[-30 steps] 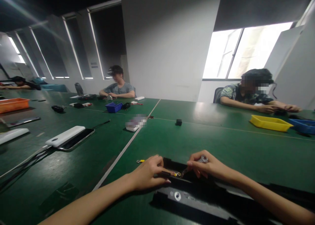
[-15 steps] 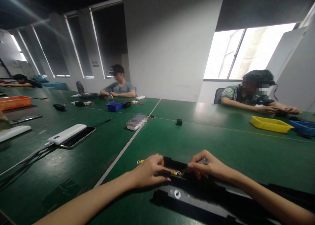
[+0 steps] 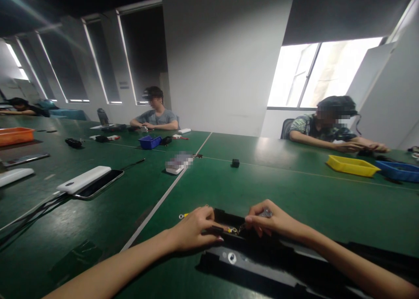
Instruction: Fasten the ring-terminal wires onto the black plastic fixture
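Observation:
A long black device (image 3: 262, 264) lies across the green table (image 3: 294, 194) at the near edge. My left hand (image 3: 193, 229) is closed, pinching a small black-sleeved wire end with a yellow tip (image 3: 225, 230) over the device. My right hand (image 3: 271, 222) is closed too, gripping a small silvery tool (image 3: 266, 212) whose tip meets the wire end. A loose yellow ring terminal (image 3: 183, 215) lies on the table just left of my left hand.
A white power bank (image 3: 83, 180) on a phone lies at left, with cables trailing off. A small black block (image 3: 235, 163) sits mid-table. Yellow tray (image 3: 352, 165) and blue tray (image 3: 397, 170) stand far right. Three other people sit at the far side; an orange tray (image 3: 15, 136) is far left.
Both hands hold nearly the same pose over the black device; only the camera view shifts slightly.

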Demonstrator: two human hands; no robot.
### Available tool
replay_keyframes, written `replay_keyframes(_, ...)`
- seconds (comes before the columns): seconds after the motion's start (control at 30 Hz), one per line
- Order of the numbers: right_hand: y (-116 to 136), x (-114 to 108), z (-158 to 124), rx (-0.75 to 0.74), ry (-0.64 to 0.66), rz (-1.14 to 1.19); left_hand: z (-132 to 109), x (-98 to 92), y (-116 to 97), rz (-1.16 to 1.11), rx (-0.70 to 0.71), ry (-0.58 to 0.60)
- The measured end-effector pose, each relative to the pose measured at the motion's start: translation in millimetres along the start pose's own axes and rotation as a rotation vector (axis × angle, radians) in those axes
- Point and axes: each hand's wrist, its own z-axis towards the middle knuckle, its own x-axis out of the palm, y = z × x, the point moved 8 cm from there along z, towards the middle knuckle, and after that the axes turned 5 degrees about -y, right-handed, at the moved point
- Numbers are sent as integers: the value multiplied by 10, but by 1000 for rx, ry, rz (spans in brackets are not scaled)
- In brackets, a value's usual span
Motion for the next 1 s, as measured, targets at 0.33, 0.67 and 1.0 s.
replay_keyframes(0.33, -4, -12, 34, -16, -19, 63, 1, 3, -3, -3, 9, -10)
replay_keyframes(0.67, 30, 0, 17, -17, -10, 63, -19, 3, 16, -4, -17, 5)
replay_keyframes(1.0, 50, 13, -16, -6, 12, 10, -5, -6, -4, -19, -6, 4)
